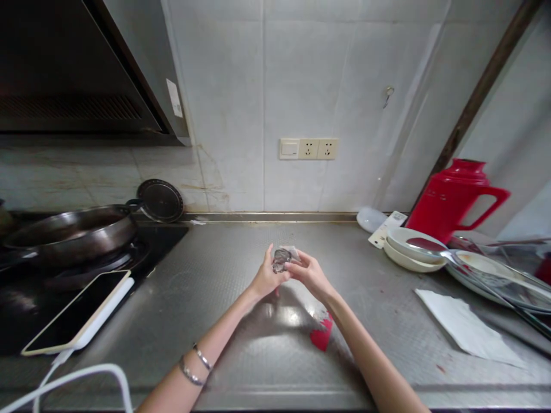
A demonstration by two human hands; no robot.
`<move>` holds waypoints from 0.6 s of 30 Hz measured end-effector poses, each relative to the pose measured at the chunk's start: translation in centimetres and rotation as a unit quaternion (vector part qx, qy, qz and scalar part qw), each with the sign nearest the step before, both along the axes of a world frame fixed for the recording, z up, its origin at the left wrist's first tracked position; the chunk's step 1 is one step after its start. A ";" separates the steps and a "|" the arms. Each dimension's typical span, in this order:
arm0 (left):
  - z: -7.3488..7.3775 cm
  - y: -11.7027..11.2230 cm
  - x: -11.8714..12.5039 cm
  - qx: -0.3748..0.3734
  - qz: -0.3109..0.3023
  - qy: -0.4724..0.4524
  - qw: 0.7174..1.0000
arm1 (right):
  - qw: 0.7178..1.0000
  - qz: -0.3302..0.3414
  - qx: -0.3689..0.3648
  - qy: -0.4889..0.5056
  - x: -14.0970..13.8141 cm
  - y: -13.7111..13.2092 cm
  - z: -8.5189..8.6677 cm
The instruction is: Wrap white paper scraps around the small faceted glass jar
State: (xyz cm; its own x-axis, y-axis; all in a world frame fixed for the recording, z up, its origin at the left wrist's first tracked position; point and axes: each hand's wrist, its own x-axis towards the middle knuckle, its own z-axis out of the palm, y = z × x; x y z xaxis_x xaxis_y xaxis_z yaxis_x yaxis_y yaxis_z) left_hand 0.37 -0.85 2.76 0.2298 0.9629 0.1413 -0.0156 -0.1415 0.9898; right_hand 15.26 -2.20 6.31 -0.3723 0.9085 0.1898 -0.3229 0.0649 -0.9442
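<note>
My left hand (pixel 266 276) is closed around a small, roundish, grey, shiny thing (pixel 282 260) above the middle of the counter. Its surface looks crinkled or wiry, and its exact kind does not show. My right hand (pixel 310 275) meets it from the other side, fingers pressed against it. A whitish, thin piece (pixel 293 251) sticks out by the right fingertips. Below, close to my right forearm, a torn red scrap (pixel 321 335) with a jagged edge lies on the steel counter (pixel 241 367).
At left, a pan (pixel 86 229) sits on the black stove, with a phone (pixel 81 312) and white cable nearby. On the right are a red thermos jug (pixel 450 198), stacked bowls (pixel 413 263), plates with utensils and a white napkin (pixel 465 327). Behind is a tiled wall with sockets (pixel 318 149).
</note>
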 end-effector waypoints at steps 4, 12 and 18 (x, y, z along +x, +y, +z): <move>0.6 0.1 -0.8 0.079 -0.043 0.047 0.995 | 0.999 -0.048 -0.019 -0.010 0.2 0.3 0.1; 1.4 -0.3 -1.5 0.145 0.015 0.214 0.966 | 0.993 -0.079 -0.084 -0.034 0.3 1.1 -0.7; 0.8 -0.1 -0.8 0.166 -0.017 0.146 0.975 | 0.987 -0.096 -0.130 0.009 -0.3 1.7 -1.7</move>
